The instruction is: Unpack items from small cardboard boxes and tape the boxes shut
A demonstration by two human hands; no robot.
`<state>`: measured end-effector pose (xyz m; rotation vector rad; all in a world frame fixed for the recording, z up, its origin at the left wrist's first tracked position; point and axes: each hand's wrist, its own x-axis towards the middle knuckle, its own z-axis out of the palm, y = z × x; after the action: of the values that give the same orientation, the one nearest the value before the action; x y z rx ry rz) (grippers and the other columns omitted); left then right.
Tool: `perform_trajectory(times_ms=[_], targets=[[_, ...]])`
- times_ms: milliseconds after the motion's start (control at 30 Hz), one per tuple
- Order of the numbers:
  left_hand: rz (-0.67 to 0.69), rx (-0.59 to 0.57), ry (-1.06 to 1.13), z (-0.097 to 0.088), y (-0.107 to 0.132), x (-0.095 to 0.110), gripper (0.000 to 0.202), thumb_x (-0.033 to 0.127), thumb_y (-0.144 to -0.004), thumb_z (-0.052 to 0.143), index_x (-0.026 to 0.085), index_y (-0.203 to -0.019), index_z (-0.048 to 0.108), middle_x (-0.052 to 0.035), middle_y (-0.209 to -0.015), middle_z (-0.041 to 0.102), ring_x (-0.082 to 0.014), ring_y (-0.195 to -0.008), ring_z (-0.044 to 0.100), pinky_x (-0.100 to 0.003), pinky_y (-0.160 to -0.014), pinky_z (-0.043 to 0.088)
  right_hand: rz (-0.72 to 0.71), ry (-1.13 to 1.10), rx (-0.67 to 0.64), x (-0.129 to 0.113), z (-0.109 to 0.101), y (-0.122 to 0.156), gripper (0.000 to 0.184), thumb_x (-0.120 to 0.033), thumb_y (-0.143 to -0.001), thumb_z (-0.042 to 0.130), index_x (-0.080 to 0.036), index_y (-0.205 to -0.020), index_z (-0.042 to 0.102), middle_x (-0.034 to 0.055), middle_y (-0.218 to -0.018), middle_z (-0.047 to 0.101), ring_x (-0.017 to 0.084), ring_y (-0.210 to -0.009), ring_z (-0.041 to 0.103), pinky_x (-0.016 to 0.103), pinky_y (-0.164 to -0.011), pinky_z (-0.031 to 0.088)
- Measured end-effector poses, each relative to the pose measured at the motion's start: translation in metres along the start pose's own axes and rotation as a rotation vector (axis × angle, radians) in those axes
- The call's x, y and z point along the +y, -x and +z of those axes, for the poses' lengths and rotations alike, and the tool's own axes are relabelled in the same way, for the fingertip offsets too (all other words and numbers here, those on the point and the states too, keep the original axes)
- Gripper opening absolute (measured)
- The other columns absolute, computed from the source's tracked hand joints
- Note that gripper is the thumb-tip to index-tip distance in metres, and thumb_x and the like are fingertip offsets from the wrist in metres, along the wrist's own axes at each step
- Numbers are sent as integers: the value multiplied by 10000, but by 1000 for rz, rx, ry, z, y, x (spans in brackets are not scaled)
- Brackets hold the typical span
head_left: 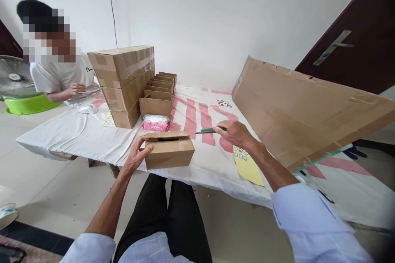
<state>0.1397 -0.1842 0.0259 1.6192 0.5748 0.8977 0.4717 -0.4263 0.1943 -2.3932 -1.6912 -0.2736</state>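
Observation:
A small cardboard box (169, 157) sits at the table's front edge, its top flaps parted by a narrow dark gap. My left hand (138, 154) grips the box's left end, thumb on the front upper edge and fingers behind. In my right hand (236, 133) is a slim green-handled tool (207, 130) with a thin tip; its exact kind is unclear. The tip points left, a little beyond the box's right end, apart from it. Just behind the box lies a pink pack of wipes (156, 123).
Stacked taped cartons (126, 84) and a row of open-topped boxes (156, 104) stand at left. A large cardboard sheet (308, 111) leans at right. Yellow sticker sheet (251, 168) lies near my right forearm. Another person (61, 74) sits beyond the cartons.

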Motion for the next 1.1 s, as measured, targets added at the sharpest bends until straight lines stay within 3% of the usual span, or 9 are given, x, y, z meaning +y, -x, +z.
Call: perform_trajectory(times_ms=[167, 267, 367, 467, 567, 700, 867, 1000, 1100], targets=[[39, -43, -94, -4, 0, 4, 550, 577, -883, 767, 240, -1315, 715, -147, -1559, 629, -404, -1481, 575, -445, -993, 624, 353, -175, 52, 16, 86, 62, 300, -388, -1054, 470, -219, -1051, 717, 133, -1079, 779, 282, -911, 712, 362, -733, 493], [92, -60, -200, -10, -1, 12, 466, 591, -887, 770, 263, -1217, 761, -133, -1702, 518, -415, -1544, 521, -481, -1035, 613, 428, -174, 57, 13, 145, 90, 266, -352, -1040, 487, -221, -1088, 713, 159, -1119, 764, 318, -1011, 713, 404, -821, 534], [145, -105, -306, -16, -5, 21, 399, 593, -888, 781, 274, -1128, 781, -119, -1724, 509, -423, -1549, 518, -543, -1094, 584, 448, -153, 89, 8, 171, 97, 210, -323, -1014, 563, -223, -1092, 731, 168, -1141, 752, 351, -1101, 694, 452, -916, 547], [162, -144, -364, -19, -8, 30, 426, 583, -876, 795, 278, -1171, 777, -134, -1652, 574, -423, -1502, 558, -547, -1051, 597, 350, -261, 189, -5, 162, 79, 211, -303, -1023, 579, -213, -1118, 745, 173, -1190, 745, 364, -1196, 678, 492, -1017, 551], [163, -154, -381, -17, -10, 36, 501, 567, -863, 808, 290, -1276, 747, -130, -1605, 599, -408, -1468, 581, -509, -1002, 609, 86, -452, 314, -36, 136, 46, 259, -315, -1076, 529, -225, -1166, 755, 151, -1228, 751, 331, -1236, 671, 497, -1122, 530], [163, -133, -397, -13, -10, 37, 522, 586, -858, 813, 289, -1281, 740, -125, -1588, 606, -398, -1423, 608, -484, -984, 607, -146, -540, 190, -80, 108, 6, 249, -282, -1059, 592, -244, -1232, 766, 117, -1262, 764, 297, -1240, 673, 468, -1123, 544], [196, -83, -404, -11, -10, 34, 478, 604, -859, 810, 265, -1189, 747, -131, -1519, 667, -403, -1369, 634, -533, -1057, 578, -124, -505, 51, -95, 97, -11, 214, -248, -1023, 653, -209, -1190, 781, 131, -1235, 777, 280, -1208, 691, 454, -1110, 549], [306, -49, -424, -11, -12, 45, 296, 525, -861, 813, 266, -923, 683, -118, -1381, 757, -404, -1350, 650, -581, -1207, 472, -105, -682, 113, -90, 98, -2, 242, -222, -1004, 624, -236, -1191, 776, 109, -1239, 783, 265, -1184, 728, 430, -1077, 578], [385, -77, -499, -7, -15, 59, 238, 414, -856, 785, 273, -803, 600, -90, -1204, 809, -386, -1252, 687, -549, -1162, 494, -87, -799, 181, -89, 101, 6, 277, -227, -992, 578, -237, -1187, 773, 101, -1224, 789, 261, -1165, 746, 425, -1057, 595]])
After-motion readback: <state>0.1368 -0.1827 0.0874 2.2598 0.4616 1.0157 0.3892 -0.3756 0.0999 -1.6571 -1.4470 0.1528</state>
